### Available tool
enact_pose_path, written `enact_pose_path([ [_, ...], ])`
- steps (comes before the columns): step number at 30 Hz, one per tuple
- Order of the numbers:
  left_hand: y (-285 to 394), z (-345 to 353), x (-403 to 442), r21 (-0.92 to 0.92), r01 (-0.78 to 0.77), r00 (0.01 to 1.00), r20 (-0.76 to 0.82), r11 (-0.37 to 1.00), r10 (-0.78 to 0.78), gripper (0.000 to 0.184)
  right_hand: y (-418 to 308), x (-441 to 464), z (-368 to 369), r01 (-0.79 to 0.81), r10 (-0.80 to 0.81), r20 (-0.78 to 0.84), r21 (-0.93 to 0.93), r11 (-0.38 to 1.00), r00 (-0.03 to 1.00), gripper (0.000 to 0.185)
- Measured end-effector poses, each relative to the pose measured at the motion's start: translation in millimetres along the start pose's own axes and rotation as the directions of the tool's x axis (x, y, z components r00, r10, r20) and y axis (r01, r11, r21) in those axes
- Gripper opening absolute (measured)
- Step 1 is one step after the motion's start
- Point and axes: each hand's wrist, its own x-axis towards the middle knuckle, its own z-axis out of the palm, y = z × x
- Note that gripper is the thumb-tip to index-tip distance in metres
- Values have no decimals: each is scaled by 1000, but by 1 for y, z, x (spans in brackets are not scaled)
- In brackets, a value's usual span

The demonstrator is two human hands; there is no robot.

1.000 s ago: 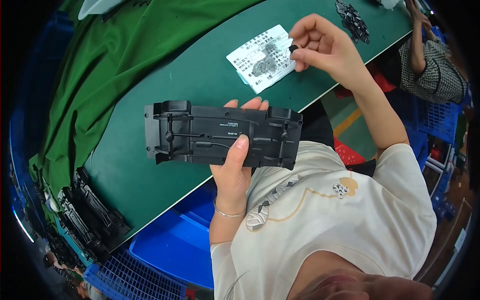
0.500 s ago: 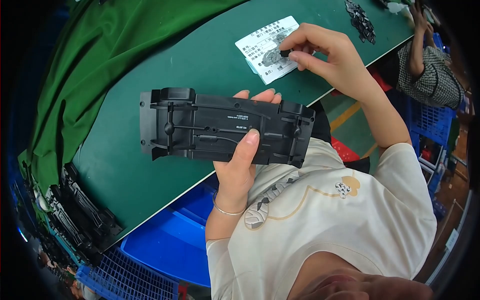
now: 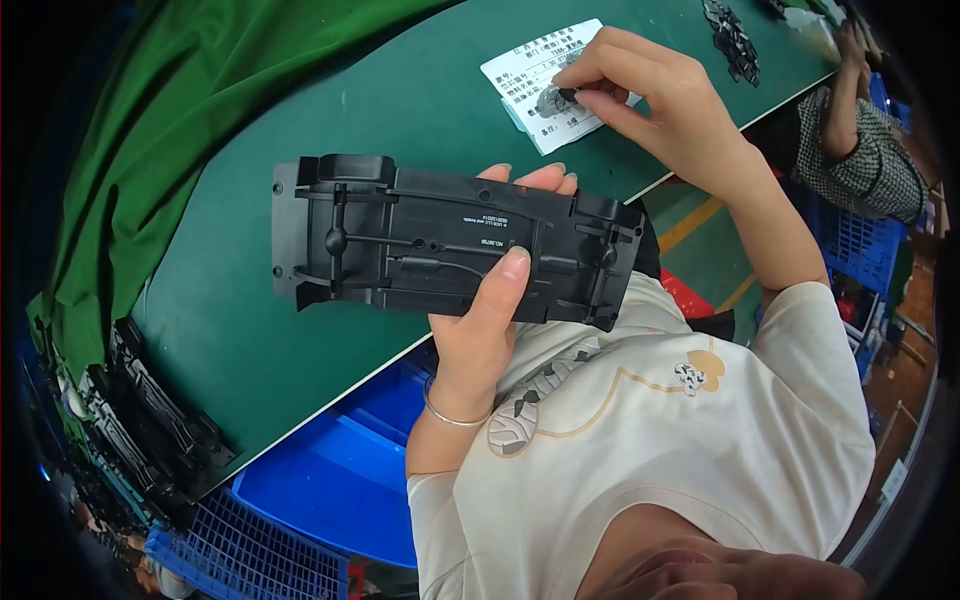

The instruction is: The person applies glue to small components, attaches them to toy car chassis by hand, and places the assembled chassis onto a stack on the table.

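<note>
My left hand [image 3: 478,335] grips a black plastic toy-car chassis [image 3: 430,232], its underside with moulded axles and small white lettering facing up. The thumb lies across the chassis face, while the other fingertips show behind its far edge. Over a white printed label [image 3: 552,62] on the table, my right hand [image 3: 660,95] has thumb and forefinger pinched on a small black piece [image 3: 568,95]. Its exact kind is too small to make out. Beneath those fingertips a grey patch [image 3: 552,106] of what look like tiny parts lies on the label, partly covered by the hand.
Green cloth [image 3: 170,120] lies bunched along the far left of the green table [image 3: 300,350]. More black chassis parts [image 3: 165,410] stand at the left end, and a black cluster of parts [image 3: 733,42] lies farther back. Blue crates [image 3: 330,490] sit below. Another person's arm [image 3: 848,100] is at right.
The chassis looks slightly larger and its left end has shifted a little left and up. My right hand stays pinched over the label, and the whole view has shifted slightly.
</note>
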Motion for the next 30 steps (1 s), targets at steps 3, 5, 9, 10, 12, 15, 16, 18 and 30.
enact_pose_path([
  [3,0,-2,0,12,-1,1000,7,1000,1,50,1,-1,0,44,-43,26,-63,997,999,16],
  [5,-1,-1,0,8,1,1000,3,1000,-1,50,2,-2,1,42,-39,30,-78,996,999,16],
  [9,0,0,0,1,3,1000,-1,1000,-3,50,-5,4,-1,58,-57,22,-76,995,998,16],
  [10,0,0,0,1,2,1000,0,1000,-2,50,-6,4,-1,42,-41,22,-66,997,999,16],
  [12,-1,0,0,0,-1,1000,4,1000,1,50,-6,3,-1,11,-10,24,-45,999,1000,16],
  [15,-1,-1,0,-5,-4,1000,1,1000,4,49,-6,1,2,-11,11,-7,-52,999,1000,16],
  [16,-1,0,1,-5,-8,1000,-1,1000,8,49,-6,0,2,-3,2,-16,-69,998,1000,16],
  [18,-2,0,1,-5,-18,1000,-2,1000,18,48,-6,-1,1,15,-18,-35,-105,994,999,15],
  [30,-8,5,-1,205,-91,994,-48,975,103,47,-19,-32,-1,-308,444,149,900,309,884,14],
])
